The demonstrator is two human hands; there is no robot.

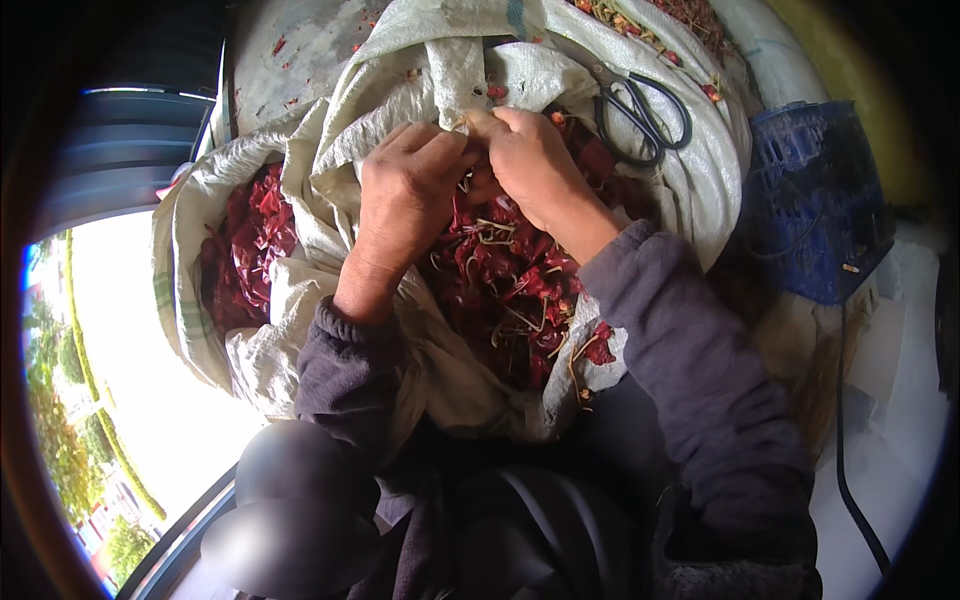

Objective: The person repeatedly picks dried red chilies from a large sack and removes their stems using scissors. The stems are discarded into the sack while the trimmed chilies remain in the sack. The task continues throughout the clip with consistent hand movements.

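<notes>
Both hands meet at the far side of an open white woven sack (367, 142) holding dried red chili peppers (499, 277), many with pale stems. My left hand (416, 187) is curled, its fingertips against a small pale piece near the sack's fabric. Beside it my right hand (536, 169) pinches at the same spot with thumb and forefinger; what exactly lies between the fingers is too small to tell. Black-handled scissors (645, 120) rest on the sack's folded rim, right of my right hand. A few loose stems and a red pod (600, 345) lie on the near rim.
At the left stands another white sack (180, 300) with dark red peppers (255, 247). Behind on the right, a sack holds stems and red bits (630, 26). A blue plastic crate (817, 202) is at the right, a black cable (844, 450) below it. Red scraps dot the grey surface (300, 60).
</notes>
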